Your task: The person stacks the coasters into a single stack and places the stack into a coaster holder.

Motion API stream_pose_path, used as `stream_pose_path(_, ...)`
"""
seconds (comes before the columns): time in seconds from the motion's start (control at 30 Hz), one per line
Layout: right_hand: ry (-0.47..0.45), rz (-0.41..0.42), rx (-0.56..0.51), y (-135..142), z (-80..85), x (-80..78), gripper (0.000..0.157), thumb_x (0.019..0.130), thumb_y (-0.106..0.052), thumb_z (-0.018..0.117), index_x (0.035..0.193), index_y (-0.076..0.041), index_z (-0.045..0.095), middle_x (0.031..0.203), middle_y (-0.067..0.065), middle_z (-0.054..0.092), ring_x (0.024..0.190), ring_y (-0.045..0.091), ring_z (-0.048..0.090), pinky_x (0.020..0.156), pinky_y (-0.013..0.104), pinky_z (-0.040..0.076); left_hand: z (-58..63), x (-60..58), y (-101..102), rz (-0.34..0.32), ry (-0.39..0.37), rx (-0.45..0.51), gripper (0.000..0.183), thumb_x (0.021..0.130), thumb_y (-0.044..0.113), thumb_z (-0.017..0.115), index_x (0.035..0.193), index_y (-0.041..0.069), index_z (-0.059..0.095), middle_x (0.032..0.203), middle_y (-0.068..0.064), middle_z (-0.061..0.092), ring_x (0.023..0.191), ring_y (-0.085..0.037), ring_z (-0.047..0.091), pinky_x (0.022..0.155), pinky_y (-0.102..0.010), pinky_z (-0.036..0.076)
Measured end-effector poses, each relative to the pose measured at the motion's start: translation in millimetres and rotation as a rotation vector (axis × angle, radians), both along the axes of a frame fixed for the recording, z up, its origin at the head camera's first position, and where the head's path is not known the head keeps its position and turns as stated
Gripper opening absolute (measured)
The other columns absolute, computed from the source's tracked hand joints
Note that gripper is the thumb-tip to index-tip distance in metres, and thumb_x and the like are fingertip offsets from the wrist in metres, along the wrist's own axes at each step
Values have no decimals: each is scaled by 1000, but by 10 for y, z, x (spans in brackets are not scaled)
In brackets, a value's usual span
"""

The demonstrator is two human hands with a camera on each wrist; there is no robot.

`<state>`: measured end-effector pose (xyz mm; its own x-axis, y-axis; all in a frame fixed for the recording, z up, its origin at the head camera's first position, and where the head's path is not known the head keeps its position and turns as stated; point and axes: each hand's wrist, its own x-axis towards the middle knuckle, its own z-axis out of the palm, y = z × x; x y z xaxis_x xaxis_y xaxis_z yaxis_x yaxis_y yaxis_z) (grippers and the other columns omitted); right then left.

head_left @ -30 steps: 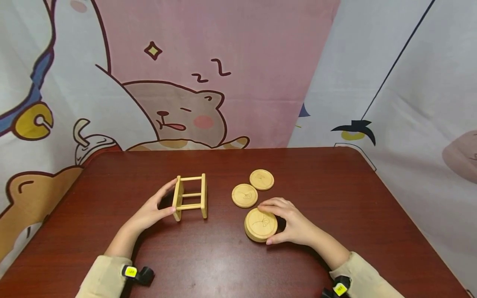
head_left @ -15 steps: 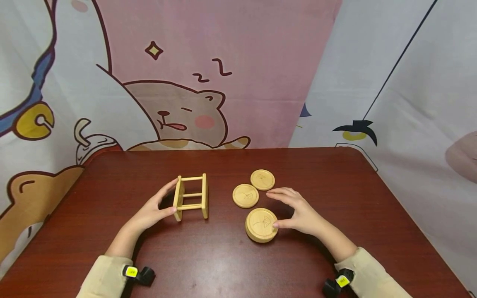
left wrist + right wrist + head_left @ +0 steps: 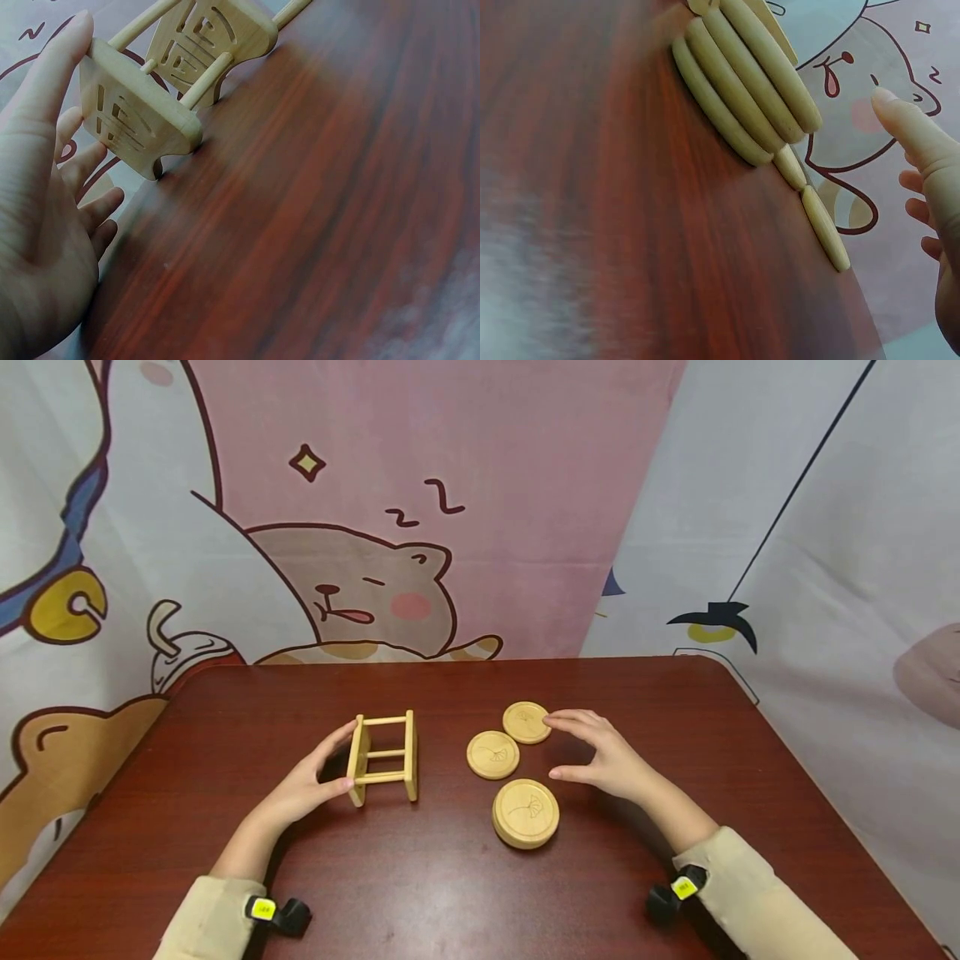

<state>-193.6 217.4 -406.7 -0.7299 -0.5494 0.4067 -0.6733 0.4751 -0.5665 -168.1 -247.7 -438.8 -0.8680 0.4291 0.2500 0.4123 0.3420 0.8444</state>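
Rack (image 3: 410, 756) stood left of the coaster stack (image 3: 526, 810), left hand (image 3: 300, 789) pinching its panel farther from the stack. Right hand (image 3: 611, 760), thumb and fingers spread, was right of and beyond the stack, fingertips at the farther loose coaster (image 3: 525, 723); contact unclear. Left wrist view cropped the rack.

The stack (image 3: 526, 814) sits on the table (image 3: 450, 897). Left of it stands the rack (image 3: 411, 756), and farther left, the left hand (image 3: 300, 789). Behind it lies one disc (image 3: 492, 755), farther back another disc (image 3: 525, 722); behind-right, the right hand (image 3: 615, 758).
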Motion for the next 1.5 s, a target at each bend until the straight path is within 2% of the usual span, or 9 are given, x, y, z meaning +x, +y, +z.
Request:
stream_pose_path(0.23, -4, 5, 42, -43, 15, -170, 71, 72, -30, 85, 132, -6, 57, 132, 6, 53, 124, 27, 43, 98, 56, 27, 3, 11, 1, 3, -3, -2, 82, 85, 8, 69, 153, 17, 25, 150, -18, 32, 133, -40, 30, 99, -66, 20)
stream_pose_path(0.63, -30, 66, 118, -196, 22, -379, 73, 71, -34, 85, 133, -8, 57, 135, 9, 52, 125, 26, 42, 102, 54, 25, -5, 5, 4, 2, 2, 6, 81, 85, 10, 70, 153, 16, 25, 150, -18, 31, 133, -41, 29, 98, -67, 19)
stream_pose_path(0.9, -89, 127, 214, -281, -9, -458, 77, 71, -36, 85, 135, -6, 55, 139, 10, 50, 128, 27, 40, 102, 55, 22, -16, -7, 2, 18, -13, -12, 80, 86, 11, 69, 153, 19, 25, 150, -18, 31, 133, -40, 29, 99, -66, 19)
stream_pose_path(1.17, -52, 176, 296, -390, -36, -548, 78, 70, -43, 82, 135, -8, 55, 138, 8, 50, 127, 27, 41, 101, 55, 25, -6, 7, 4, 23, -15, -21, 81, 86, 13, 69, 153, 20, 24, 151, -18, 31, 133, -41, 29, 98, -68, 19)
stream_pose_path(1.5, -72, 222, 401, -521, -10, -608, 80, 68, -46, 82, 136, -13, 55, 137, 4, 51, 126, 24, 40, 101, 51, 26, 6, 4, 3, 0, 5, 0, 81, 85, 10, 70, 153, 16, 25, 150, -18, 31, 133, -41, 29, 98, -67, 19)
